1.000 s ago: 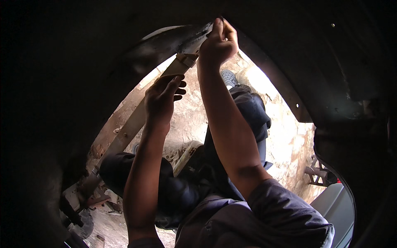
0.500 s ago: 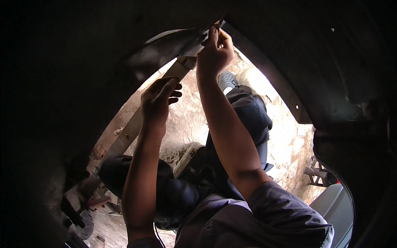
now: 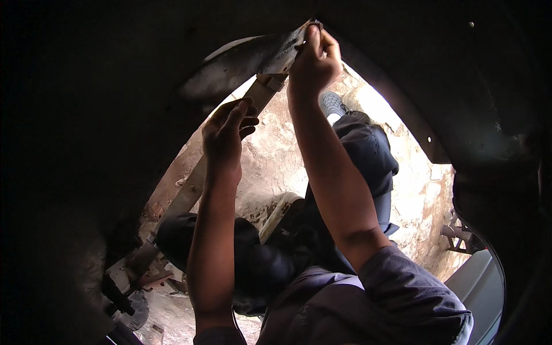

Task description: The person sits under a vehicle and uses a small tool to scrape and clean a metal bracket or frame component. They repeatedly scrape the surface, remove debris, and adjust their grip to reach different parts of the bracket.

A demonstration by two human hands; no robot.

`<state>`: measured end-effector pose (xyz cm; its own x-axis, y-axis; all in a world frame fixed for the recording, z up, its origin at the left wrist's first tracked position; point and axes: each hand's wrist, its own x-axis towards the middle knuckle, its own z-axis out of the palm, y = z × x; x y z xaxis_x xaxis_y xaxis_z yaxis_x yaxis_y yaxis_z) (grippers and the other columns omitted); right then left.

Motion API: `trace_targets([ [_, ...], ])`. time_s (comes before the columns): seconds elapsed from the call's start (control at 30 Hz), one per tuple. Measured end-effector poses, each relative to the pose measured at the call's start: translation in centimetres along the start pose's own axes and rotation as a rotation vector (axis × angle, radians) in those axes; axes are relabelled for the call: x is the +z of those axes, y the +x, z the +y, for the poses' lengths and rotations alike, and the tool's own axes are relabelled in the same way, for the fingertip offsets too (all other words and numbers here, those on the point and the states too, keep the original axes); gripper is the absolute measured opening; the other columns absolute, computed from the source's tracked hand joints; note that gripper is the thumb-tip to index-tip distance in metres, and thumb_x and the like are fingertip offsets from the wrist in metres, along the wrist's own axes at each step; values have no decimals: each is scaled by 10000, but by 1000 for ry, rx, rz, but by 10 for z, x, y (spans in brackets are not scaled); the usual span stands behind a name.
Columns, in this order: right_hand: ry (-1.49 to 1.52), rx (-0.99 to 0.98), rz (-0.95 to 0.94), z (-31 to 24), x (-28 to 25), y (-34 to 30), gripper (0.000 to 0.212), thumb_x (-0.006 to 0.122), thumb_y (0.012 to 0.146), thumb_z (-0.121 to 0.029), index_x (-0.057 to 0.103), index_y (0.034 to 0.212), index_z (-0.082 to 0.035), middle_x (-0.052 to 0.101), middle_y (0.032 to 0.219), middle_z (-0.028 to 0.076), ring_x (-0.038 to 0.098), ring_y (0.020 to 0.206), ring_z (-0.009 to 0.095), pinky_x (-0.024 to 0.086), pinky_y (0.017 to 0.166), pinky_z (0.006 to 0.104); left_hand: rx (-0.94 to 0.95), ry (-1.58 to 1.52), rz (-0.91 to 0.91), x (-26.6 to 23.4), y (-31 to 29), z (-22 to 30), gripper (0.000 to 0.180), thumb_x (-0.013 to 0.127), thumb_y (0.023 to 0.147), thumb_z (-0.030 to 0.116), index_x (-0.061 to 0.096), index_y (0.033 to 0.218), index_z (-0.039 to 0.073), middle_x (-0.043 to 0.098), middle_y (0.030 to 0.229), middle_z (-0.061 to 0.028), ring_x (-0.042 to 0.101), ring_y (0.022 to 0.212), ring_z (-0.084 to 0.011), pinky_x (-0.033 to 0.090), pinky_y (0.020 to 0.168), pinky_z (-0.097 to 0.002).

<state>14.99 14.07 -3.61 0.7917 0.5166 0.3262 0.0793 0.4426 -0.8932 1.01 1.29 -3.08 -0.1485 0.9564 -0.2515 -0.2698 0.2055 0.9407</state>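
My right hand [image 3: 315, 70] is raised to the top of an opening in a dark curved panel [image 3: 241, 60]. Its thumb and fingers pinch something small and dark at the opening's peak; shadow hides what it is. Lower and to the left, my left hand [image 3: 223, 133] is bent with thumb and forefinger together and the other fingers loosely curled. Whether anything small sits in that pinch does not show. Behind the left fingers runs a long flat bar [image 3: 190, 192], which slants up to a bracket-like end [image 3: 270, 83] near the panel.
The dark panel surrounds me, its right edge [image 3: 437, 152] having a small hole. Below are my bent legs [image 3: 368, 144] and a shoe [image 3: 332, 103] on rough, bright ground [image 3: 270, 149]. Metal parts [image 3: 152, 279] lie lower left. A grey panel [image 3: 480, 287] stands lower right.
The whole scene has shifted slightly right and up in view. My left thumb and forefinger look closer together. My right hand stays pinched at the opening's peak.
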Motion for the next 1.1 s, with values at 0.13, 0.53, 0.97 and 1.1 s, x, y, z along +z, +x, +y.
trace_targets([
  [0.13,8,-133,81,7,11,5,133,779,945,-129,766,994,-7,751,962,103,698,847,177,544,798,292,-2,24,-13,4,-6,1,283,667,1023,241,734,1189,23,763,1015,-65,718,869,-145,541,798,-279],
  [0.53,-199,-351,129,10,8,20,207,808,941,-166,738,892,22,725,785,65,640,693,103,516,692,268,-6,27,-58,-4,-9,-1,287,701,995,252,735,1178,33,763,1033,-91,734,914,-180,559,861,-321],
  [0.97,-119,-173,4,8,2,14,138,805,933,-136,786,997,-16,707,942,66,668,769,116,536,745,263,5,24,-67,-8,-10,4,263,730,970,259,755,1144,64,771,1067,-93,746,914,-195,571,887,-348],
  [1.1,-195,-235,30,14,0,3,155,814,926,-153,784,992,-16,716,942,63,663,764,122,535,760,276,12,31,-48,-6,-11,1,296,672,1023,254,737,1187,16,761,1021,-75,721,880,-150,545,809,-285],
])
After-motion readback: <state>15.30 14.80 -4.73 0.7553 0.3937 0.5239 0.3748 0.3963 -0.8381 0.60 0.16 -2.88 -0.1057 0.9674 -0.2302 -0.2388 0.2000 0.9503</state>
